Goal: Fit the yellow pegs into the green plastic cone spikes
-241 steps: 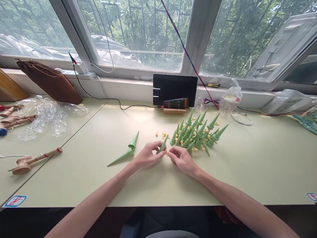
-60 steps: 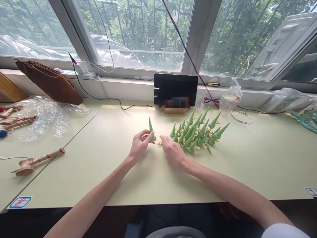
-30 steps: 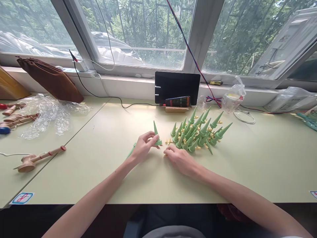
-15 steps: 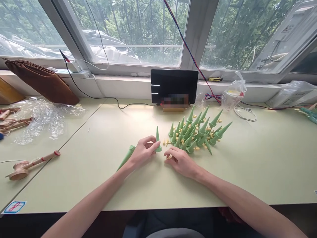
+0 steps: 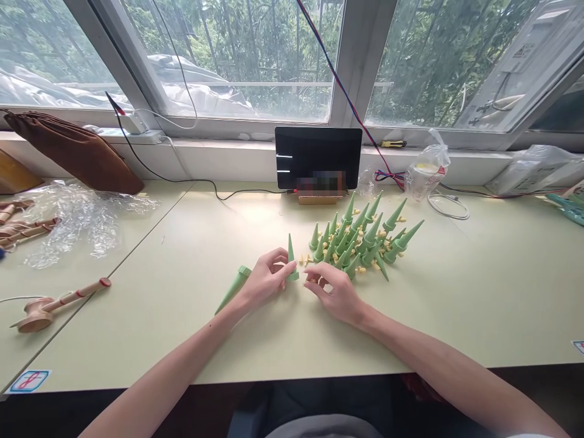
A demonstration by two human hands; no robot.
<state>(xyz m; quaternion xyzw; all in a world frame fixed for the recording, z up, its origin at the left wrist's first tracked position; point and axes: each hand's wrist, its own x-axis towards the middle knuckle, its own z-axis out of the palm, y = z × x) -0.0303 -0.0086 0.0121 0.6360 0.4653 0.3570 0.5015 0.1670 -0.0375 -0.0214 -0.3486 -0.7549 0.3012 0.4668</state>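
Note:
My left hand (image 5: 272, 277) grips a green plastic watering spike (image 5: 291, 250), held point up near the middle of the table. Just to its right, my right hand (image 5: 335, 289) pinches a small yellow valve (image 5: 313, 280), mostly covered by the fingers. The two hands are close but apart. Beyond them lie a few loose yellow valves (image 5: 306, 260). A dense group of green spikes with yellow valves (image 5: 365, 237) stands behind my right hand. Another green spike (image 5: 233, 289) lies beside my left forearm, its cap end away from me.
A wooden kendama (image 5: 59, 304) rests at the left, near the table seam. Behind it are crumpled clear plastic (image 5: 86, 219) and a brown pouch (image 5: 77, 152). At the back stands a black tablet (image 5: 319, 152), with a bagged cup (image 5: 426, 173) and a coiled white cable (image 5: 449, 207) to its right.
One of the two spikes lying at the left is now in my left hand. My right hand has picked a yellow valve from the loose ones and drawn it back towards the held spike.

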